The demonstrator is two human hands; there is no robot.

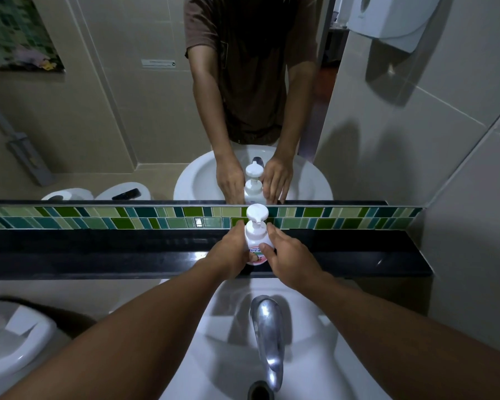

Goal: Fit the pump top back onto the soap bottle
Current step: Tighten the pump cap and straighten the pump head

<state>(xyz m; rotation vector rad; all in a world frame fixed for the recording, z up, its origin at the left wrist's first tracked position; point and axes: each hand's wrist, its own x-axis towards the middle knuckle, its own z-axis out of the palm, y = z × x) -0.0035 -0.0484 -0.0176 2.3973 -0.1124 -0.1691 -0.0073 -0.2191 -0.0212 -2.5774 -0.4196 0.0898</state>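
Head view, centre of the frame: soap bottle (pixel 256 246) upright on the black ledge (pixel 98 255), just below the green tile strip (pixel 127 220) and against the base of the mirror (pixel 127 111) — likely stood there so the ledge bears the weight while both hands work. Pump top (pixel 257 215) already sitting on the neck, nozzle head uppermost; whether fully screwed down, impossible to tell from here.

Left hand (pixel 228 255) wrapped around the left side of the bottle, fingers curled behind it, grasping the body — probably to stop it turning. Right hand (pixel 286 256) against the right side, thumb pressed on the front label, other fingers spread loosely toward the collar; touching, not clenched. Bottle thus between the 2 hands, pump top just above both and untouched by either.

Lower centre: chrome tap (pixel 267 339) over the white basin (pixel 315 356), well below the bottle, between the 2 forearms.

Upper centre, in the mirror: same 2 hands flanking the bottle, pump seated — task seemingly near done.
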